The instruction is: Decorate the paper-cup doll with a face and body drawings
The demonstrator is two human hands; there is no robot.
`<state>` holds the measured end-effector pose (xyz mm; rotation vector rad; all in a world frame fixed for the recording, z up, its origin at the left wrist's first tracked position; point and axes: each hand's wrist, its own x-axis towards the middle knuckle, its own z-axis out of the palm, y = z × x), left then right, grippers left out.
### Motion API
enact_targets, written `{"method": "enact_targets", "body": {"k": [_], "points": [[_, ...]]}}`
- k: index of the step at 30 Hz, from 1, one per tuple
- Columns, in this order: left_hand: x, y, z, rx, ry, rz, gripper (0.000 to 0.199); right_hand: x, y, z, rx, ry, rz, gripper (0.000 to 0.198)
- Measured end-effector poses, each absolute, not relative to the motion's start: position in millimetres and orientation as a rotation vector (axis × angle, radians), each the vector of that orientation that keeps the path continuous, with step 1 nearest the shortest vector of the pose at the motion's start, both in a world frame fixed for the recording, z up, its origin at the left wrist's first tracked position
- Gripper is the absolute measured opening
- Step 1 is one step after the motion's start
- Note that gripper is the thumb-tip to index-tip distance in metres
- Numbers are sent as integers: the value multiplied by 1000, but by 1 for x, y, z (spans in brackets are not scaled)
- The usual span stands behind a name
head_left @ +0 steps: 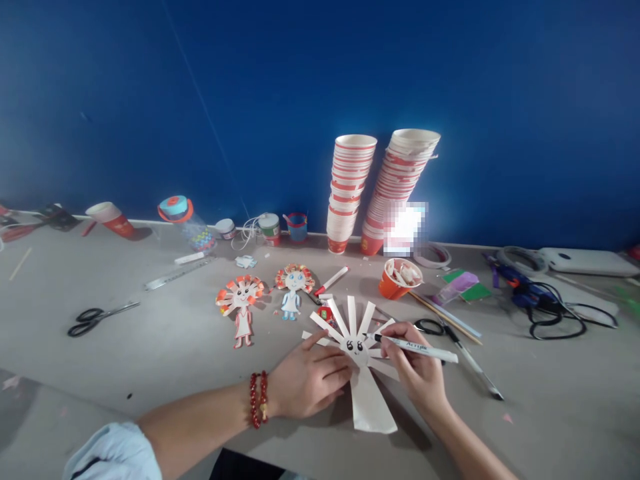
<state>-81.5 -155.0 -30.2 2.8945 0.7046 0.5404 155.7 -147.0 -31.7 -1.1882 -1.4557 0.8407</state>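
Observation:
A white paper cutout (373,400) with strips fanning out like rays lies on the table before me. Eyes and a small mouth are drawn in black at its centre. My left hand (313,373) rests flat over its left side, fingers stretched out, pressing on the strips. Pinched in my right hand (415,367) is a white acrylic marker (425,348), its black tip at the drawn eyes. To the left lie two finished-looking paper dolls, a red-trimmed doll (243,310) and a blue-trimmed doll (293,290).
Two tall paper cup stacks (350,193) lean near the blue wall. A cup of scraps (400,279) stands ahead of my right hand. Scissors (100,317) lie left, a brush (475,363) right. Behind are a bottle (187,223), a ruler (175,275) and a glue gun (525,293).

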Motion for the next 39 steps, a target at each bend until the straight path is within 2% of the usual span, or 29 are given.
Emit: {"method": "enact_targets", "body": {"k": [16,23,27,33,39], "points": [[-83,-155,-34,2897,690,546,32,158,-146,-29,-1169,-1406,810,9],[-87,-154,-27,2859,647,705,27,160,-145,-21,-1176,-1329,813,11],[-86,-156,-22,2798,658,760,14,164,-144,-16,-1167,-1235,808,13],[-90,-153,-25,2705,714,972,7,176,-145,-12,-1108,-1254,635,10],[-95,-141,-24,2602,826,1149,17,203,-128,10,-1022,-936,365,6]]}}
